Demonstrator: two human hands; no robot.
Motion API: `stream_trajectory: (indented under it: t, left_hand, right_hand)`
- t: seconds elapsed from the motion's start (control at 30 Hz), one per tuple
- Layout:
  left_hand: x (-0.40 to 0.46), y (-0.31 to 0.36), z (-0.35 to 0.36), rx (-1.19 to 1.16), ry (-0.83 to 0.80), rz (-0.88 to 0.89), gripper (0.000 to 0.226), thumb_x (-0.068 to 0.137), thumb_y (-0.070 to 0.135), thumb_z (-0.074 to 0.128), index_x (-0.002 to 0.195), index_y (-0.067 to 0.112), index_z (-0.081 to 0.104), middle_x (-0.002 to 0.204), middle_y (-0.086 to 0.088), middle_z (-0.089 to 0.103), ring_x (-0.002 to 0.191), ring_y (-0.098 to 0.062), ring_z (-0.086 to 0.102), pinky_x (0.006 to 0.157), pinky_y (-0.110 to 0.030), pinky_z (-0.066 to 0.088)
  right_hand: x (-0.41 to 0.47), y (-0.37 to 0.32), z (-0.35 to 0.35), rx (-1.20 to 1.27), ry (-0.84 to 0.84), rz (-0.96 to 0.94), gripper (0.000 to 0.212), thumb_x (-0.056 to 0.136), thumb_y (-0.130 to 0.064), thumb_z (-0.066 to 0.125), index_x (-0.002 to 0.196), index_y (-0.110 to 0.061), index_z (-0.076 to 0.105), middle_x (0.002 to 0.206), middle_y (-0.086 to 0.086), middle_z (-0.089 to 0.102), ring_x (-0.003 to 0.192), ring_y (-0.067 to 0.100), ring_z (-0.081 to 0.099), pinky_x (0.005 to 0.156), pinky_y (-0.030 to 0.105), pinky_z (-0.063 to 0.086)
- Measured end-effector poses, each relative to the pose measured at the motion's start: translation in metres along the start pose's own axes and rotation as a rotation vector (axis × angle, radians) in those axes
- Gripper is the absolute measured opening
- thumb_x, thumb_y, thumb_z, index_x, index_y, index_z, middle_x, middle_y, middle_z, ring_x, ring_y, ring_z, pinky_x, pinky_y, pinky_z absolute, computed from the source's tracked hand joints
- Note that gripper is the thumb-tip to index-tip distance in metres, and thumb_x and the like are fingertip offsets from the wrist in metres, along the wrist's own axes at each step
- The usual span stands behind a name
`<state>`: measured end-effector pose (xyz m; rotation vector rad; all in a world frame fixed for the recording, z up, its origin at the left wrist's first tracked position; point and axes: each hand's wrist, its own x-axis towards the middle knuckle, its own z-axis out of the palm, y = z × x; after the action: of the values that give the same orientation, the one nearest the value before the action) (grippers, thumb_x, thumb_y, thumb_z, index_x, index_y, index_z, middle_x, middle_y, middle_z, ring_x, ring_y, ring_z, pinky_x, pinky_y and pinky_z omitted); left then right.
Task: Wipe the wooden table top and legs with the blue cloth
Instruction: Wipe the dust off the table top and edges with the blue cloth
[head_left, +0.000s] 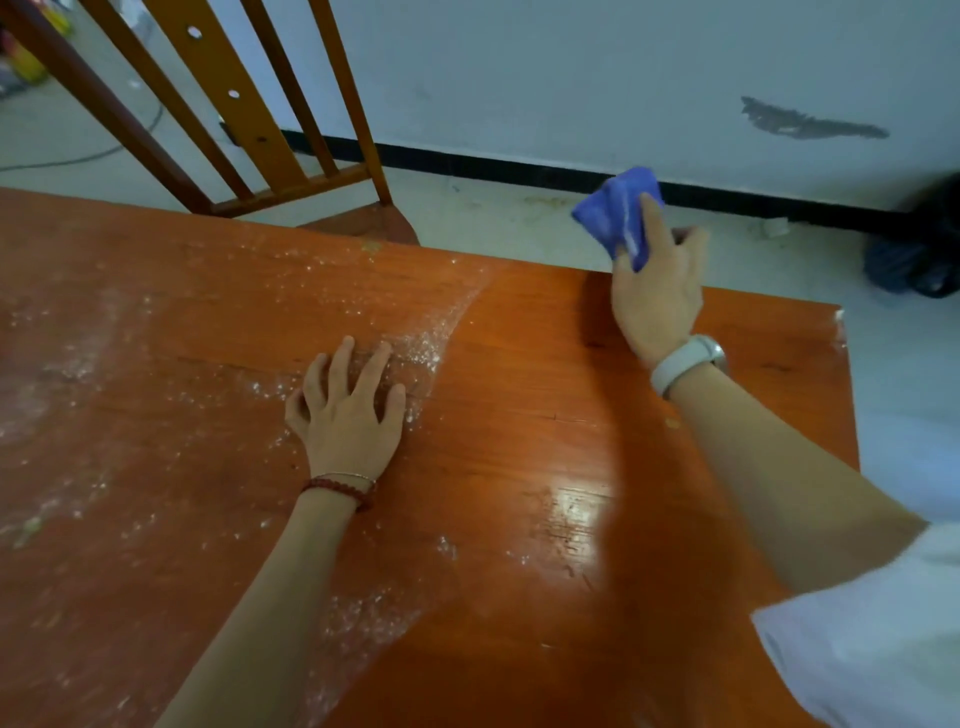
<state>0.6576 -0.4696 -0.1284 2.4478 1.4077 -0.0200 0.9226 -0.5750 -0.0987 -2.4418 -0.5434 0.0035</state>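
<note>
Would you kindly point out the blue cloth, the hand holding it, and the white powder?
blue cloth (615, 213): head view, middle of the bunched fabric.
right hand (657, 296): head view, back of the hand.
white powder (421, 348): head view, thick patch.

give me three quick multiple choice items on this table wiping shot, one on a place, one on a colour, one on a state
1. Where is the white powdery dust on the orange wooden table top?
A. left part
B. right part
C. nowhere

2. What colour is the crumpled cloth?
A. green
B. blue
C. red

3. What is the left hand doing?
A. gripping the cloth
B. lifting the wooden chair
C. resting spread on the table

Answers: 1 A, specks cover the left while the right shines clean. 2 B, the right hand grips a blue wad. 3 C, its fingers lie spread on the wood.
</note>
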Motion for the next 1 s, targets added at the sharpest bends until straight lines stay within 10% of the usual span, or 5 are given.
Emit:
stream_trajectory:
  t: [0.2, 0.4, 0.67, 0.87, 1.0]
  left_hand:
    - [0.000, 0.006, 0.001, -0.032, 0.004, -0.045, 0.044, 0.090, 0.040, 0.043, 0.134, 0.039, 0.037, 0.153, 0.004, 0.018, 0.140, -0.023, 0.006, 0.110, -0.050, 0.006]
    - [0.000, 0.029, 0.003, -0.089, 0.043, -0.160, 0.043, 0.089, 0.031, 0.047, 0.132, 0.027, 0.043, 0.153, -0.006, 0.017, 0.140, -0.031, 0.004, 0.109, -0.055, 0.002]
    - [-0.011, 0.092, 0.016, -0.046, 0.017, 0.117, 0.060, 0.082, 0.041, 0.032, 0.138, 0.021, 0.035, 0.151, -0.010, 0.019, 0.139, -0.034, 0.012, 0.108, -0.057, 0.009]
    - [-0.047, 0.136, 0.038, -0.036, -0.081, 0.300, 0.056, 0.083, 0.039, 0.036, 0.137, 0.023, 0.039, 0.150, -0.008, 0.025, 0.139, -0.033, 0.016, 0.108, -0.058, 0.011]
    - [-0.060, 0.161, 0.048, -0.015, -0.130, 0.349, 0.060, 0.083, 0.043, 0.030, 0.140, 0.026, 0.032, 0.153, -0.006, 0.019, 0.141, -0.031, 0.009, 0.109, -0.056, 0.006]
  right_hand:
    - [-0.045, 0.013, 0.009, -0.039, -0.319, -0.770, 0.044, 0.083, -0.031, 0.048, 0.125, -0.024, 0.057, 0.101, 0.017, 0.056, 0.086, 0.033, 0.055, 0.070, 0.034, 0.048]
    - [0.008, 0.084, -0.048, -0.040, 0.148, 0.415, 0.052, 0.090, -0.024, 0.049, 0.140, -0.025, 0.034, 0.130, 0.019, 0.035, 0.118, 0.036, 0.040, 0.097, 0.040, 0.037]
    - [-0.029, 0.053, -0.019, -0.108, -0.174, -0.522, 0.045, 0.084, -0.024, 0.054, 0.129, -0.023, 0.053, 0.105, 0.020, 0.053, 0.092, 0.036, 0.053, 0.075, 0.039, 0.049]
    - [0.000, 0.174, -0.110, -0.133, 0.247, 0.550, 0.053, 0.087, -0.021, 0.047, 0.138, -0.028, 0.034, 0.125, 0.019, 0.035, 0.109, 0.041, 0.045, 0.092, 0.050, 0.043]
    - [-0.008, 0.165, -0.114, -0.038, 0.206, 0.227, 0.052, 0.089, -0.018, 0.053, 0.139, -0.019, 0.038, 0.120, 0.022, 0.042, 0.103, 0.035, 0.049, 0.089, 0.036, 0.042]
